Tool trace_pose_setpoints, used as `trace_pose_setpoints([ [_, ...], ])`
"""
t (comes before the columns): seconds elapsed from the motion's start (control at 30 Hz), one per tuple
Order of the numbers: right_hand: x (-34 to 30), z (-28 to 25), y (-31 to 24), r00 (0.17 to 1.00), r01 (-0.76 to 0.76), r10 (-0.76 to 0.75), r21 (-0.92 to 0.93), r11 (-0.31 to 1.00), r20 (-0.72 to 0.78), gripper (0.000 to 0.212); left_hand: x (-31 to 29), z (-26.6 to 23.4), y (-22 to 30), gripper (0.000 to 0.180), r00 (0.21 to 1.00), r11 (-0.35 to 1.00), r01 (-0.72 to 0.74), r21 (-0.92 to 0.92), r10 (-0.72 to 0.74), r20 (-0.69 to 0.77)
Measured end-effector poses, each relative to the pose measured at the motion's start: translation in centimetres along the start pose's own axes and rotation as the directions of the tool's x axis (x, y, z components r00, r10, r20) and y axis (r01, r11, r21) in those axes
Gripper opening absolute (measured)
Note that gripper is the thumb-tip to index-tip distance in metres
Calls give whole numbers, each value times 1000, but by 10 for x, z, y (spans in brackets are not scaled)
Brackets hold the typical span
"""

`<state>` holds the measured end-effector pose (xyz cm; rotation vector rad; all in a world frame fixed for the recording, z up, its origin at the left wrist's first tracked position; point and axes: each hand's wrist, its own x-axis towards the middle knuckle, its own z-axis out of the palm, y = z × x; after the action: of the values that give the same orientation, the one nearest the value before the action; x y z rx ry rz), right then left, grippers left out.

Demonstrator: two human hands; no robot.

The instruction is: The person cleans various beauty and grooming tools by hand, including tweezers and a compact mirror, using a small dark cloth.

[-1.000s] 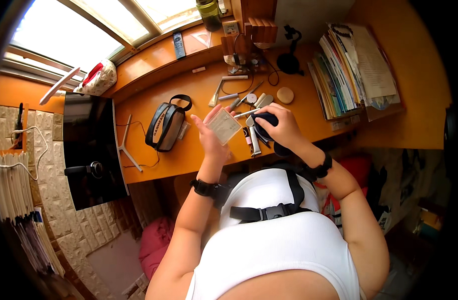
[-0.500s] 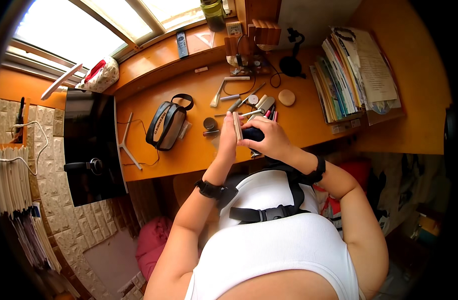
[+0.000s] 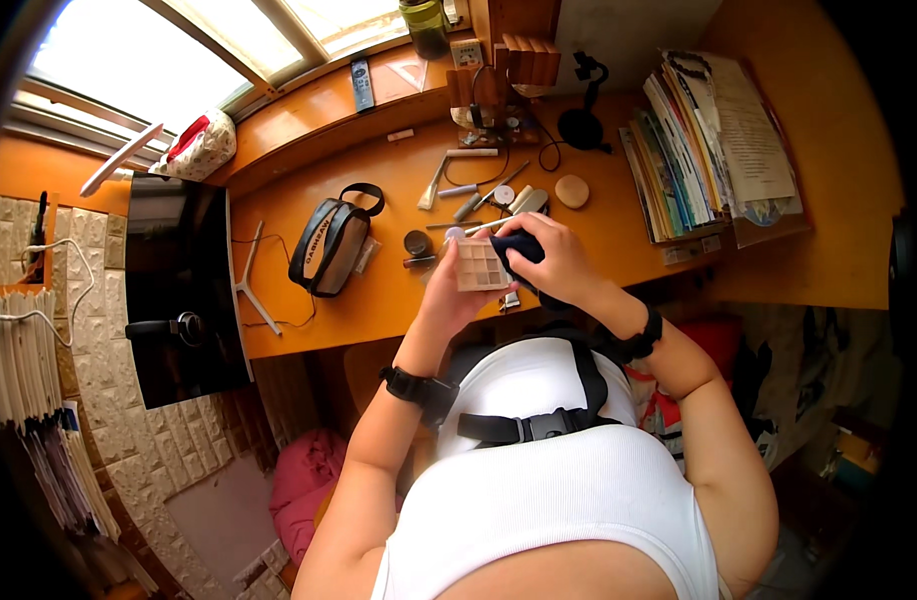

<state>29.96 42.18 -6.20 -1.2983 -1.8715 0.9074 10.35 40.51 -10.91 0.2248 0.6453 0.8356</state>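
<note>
An eyeshadow palette (image 3: 480,265) with a grid of pale and brown pans is tilted face-up in my left hand (image 3: 445,296), its fingers closed around the case. Against the palette's right edge, my right hand (image 3: 567,264) pinches a bunched dark navy cloth (image 3: 520,246). Just beyond the hands on the desk (image 3: 329,335) lie a small round dark pot (image 3: 417,243), a white round container (image 3: 504,194), several cosmetic tubes and pencils, and a beige round puff (image 3: 572,191).
A black-and-clear cosmetic bag (image 3: 331,245) stands left of the hands. Farther left are a white stand (image 3: 247,285) and a dark screen (image 3: 184,300). Stacked books and papers (image 3: 679,160) fill the right side. A black stand (image 3: 582,125) and a remote (image 3: 362,85) are at the back.
The palette has turned from edge-on to show its pans. My right hand has shifted slightly right and up with the navy cloth, at the palette's right side.
</note>
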Motion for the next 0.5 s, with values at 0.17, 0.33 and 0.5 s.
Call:
trace_pose_setpoints([
  [0.17, 2, 13, -15, 995, 79, -85, -99, 992, -59, 21, 2, 23, -10, 71, 981, 972, -110, 207, 139, -132],
  [0.33, 12, 23, -4, 982, 118, -123, -38, 992, -146, 15, 11, 15, -19, 84, 895, 788, -411, 459, 444, 38],
  [0.5, -2, 28, -25, 979, 164, -169, -59, 985, -112, 16, 16, 17, -20, 85, 858, 719, -469, 513, 509, 72],
])
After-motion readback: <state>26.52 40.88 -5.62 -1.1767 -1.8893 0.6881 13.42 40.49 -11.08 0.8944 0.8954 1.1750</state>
